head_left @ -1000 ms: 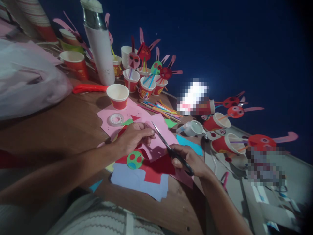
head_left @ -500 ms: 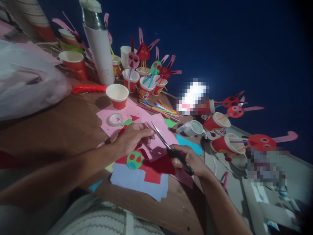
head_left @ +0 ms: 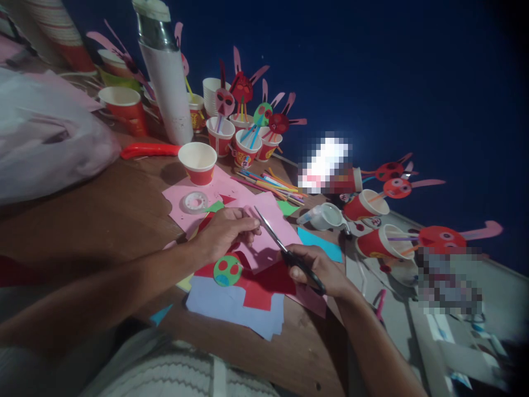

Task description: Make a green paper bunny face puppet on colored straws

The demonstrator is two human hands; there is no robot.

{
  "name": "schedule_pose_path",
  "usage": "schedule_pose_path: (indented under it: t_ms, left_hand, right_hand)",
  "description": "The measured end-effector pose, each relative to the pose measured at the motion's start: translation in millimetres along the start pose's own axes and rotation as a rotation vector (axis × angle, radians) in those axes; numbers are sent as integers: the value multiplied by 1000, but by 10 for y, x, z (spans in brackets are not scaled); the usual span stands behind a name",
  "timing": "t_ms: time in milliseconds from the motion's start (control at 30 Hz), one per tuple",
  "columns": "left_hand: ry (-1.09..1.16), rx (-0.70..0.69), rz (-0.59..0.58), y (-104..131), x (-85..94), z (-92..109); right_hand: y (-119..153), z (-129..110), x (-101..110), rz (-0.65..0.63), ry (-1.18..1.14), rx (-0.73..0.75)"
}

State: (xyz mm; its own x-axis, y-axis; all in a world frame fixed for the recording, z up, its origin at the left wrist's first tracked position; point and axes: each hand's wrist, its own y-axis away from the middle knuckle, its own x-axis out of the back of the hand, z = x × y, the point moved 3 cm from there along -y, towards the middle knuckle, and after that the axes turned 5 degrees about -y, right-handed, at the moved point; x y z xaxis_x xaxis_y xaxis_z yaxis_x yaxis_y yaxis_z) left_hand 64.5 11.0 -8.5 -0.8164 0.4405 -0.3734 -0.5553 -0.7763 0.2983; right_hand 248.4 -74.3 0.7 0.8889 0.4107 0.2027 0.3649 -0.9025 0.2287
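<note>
My right hand [head_left: 313,270] grips black-handled scissors [head_left: 270,229], their blades close together and pointing up and left toward my other hand. With thumb and fingers pinched, my left hand [head_left: 229,231] holds what looks like a small piece of pink paper at the scissors' tip; the fingers partly hide it. Below both hands lie a pink sheet [head_left: 268,251] and red paper [head_left: 258,295]. A green paper disc [head_left: 227,271] with red circles and a blue patch rests just under my left hand. Pale blue sheets [head_left: 215,300] lie nearest me.
A tape roll [head_left: 195,203] and an empty paper cup [head_left: 197,160] stand beyond my left hand. Coloured sticks [head_left: 270,186] lie behind the paper. Cups with long-eared paper faces [head_left: 263,114] line the far edge, beside a white flask [head_left: 167,88]. A plastic bag [head_left: 49,138] fills the left.
The scissors' tip has shifted very slightly left. Both hands otherwise keep nearly the same place and grip.
</note>
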Motion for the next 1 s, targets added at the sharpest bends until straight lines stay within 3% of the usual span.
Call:
schedule_pose_path:
  t_ms: [1000]
  left_hand:
    - [12,30,14,5,-5,13]
  right_hand:
    - [6,53,0,5,-20,-44]
